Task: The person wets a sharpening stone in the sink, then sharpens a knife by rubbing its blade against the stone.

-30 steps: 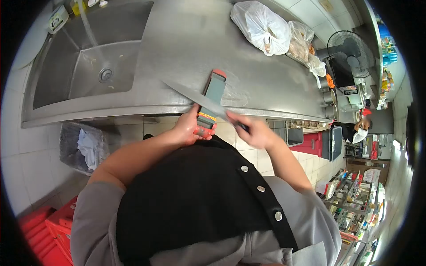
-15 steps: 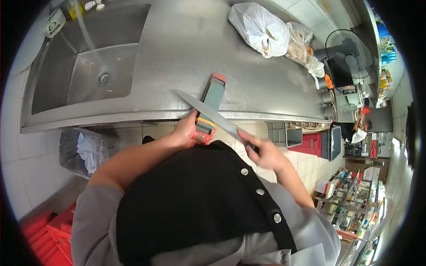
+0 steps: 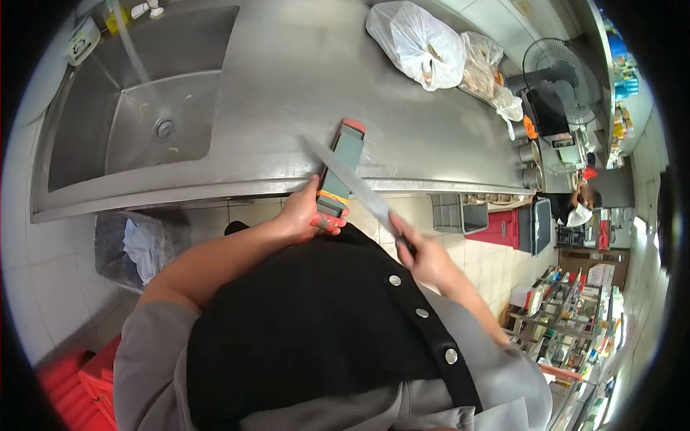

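My left hand [image 3: 300, 212] is closed round the near end of a sharpening stone [image 3: 348, 153], a grey-green block in a holder with red ends. The far end of the holder reaches over the metal counter's front edge. My right hand [image 3: 424, 255] grips a large kitchen knife [image 3: 357, 189] by its dark handle. The blade crosses the stone at a slant, its tip pointing up and left. Slight blur on the blade hides whether it touches the stone's surface.
A steel sink [image 3: 129, 129] with running water lies at the left of the counter [image 3: 287, 86]. White plastic bags [image 3: 417, 47] and a fan [image 3: 560, 80] stand at the back right. Below are a lined bin [image 3: 129, 248] and grey crate [image 3: 460, 215]. Another person [image 3: 578, 205] is far right.
My right hand has moved slightly down and right, and the knife blade has turned to a steeper slant across the stone. My left hand keeps its hold in about the same place.
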`<state>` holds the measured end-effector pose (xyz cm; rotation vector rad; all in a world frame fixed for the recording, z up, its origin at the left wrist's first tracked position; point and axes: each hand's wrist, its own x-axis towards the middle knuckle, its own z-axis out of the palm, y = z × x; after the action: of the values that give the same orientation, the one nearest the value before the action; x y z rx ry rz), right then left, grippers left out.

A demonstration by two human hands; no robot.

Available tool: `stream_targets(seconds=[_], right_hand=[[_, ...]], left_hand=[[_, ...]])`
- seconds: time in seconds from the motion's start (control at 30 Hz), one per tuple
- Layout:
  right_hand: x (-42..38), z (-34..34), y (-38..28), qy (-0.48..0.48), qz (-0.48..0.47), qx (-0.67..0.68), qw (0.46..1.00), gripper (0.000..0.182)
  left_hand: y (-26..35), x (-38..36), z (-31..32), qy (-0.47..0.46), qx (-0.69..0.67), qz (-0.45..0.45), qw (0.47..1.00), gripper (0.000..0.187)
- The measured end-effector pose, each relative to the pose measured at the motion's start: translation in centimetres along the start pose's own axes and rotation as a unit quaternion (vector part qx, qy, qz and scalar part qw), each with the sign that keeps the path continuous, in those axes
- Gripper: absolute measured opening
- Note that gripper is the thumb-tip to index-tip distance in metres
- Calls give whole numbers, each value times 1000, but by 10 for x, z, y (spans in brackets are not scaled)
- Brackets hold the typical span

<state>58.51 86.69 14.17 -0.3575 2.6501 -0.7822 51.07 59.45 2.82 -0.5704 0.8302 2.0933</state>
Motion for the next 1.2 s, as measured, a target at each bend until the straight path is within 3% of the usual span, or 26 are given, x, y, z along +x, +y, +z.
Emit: stream_targets(seconds=[0.17, 0.33, 0.43, 0.47, 0.53, 0.63, 0.73, 0.83, 0.87, 1.0, 1.03, 1.1, 1.2], right_hand=[[96, 0, -16, 57, 44, -43, 996, 61], [-20, -2, 4, 12, -26, 28, 999, 61], [-19, -10, 3, 23, -20, -41, 999, 60], [2, -9, 4, 14, 26, -55, 998, 59], [47, 0, 7, 58, 8, -44, 997, 58], [44, 2, -2, 54, 28, -18, 998, 57], [-27, 6, 11, 41, 11, 57, 997, 59], [-24, 9, 22, 92, -69, -49, 992, 60], [22, 1, 6, 62, 36, -13, 997, 58], [78, 7, 5, 78, 35, 41, 995, 52], [62, 2, -1, 49, 54, 19, 997, 53], [0, 14, 11, 61, 3, 34, 998, 54], [-11, 3, 10, 43, 4, 25, 999, 56]], left_hand=[[-1, 1, 1, 1, -13, -29, 999, 74], [2, -3, 6, 4, 2, -13, 1000, 73], [0, 0, 0, -13, -3, -9, 1000, 74], [-1, -2, 0, 1, -1, -19, 1000, 74], [4, -6, 8, 25, -1, -32, 999, 73], [1, -4, 7, 17, -7, -19, 1000, 73], [2, -2, 7, 22, -4, -20, 1000, 72], [3, -8, 8, 14, -1, -11, 1000, 71], [0, -10, 8, 16, 1, -17, 1000, 71], [2, -10, 10, 33, 4, -17, 999, 71], [2, -9, 10, 33, 7, -21, 999, 71], [1, -8, 11, 32, 10, -21, 999, 71], [3, -7, 12, 33, 17, -10, 999, 72]])
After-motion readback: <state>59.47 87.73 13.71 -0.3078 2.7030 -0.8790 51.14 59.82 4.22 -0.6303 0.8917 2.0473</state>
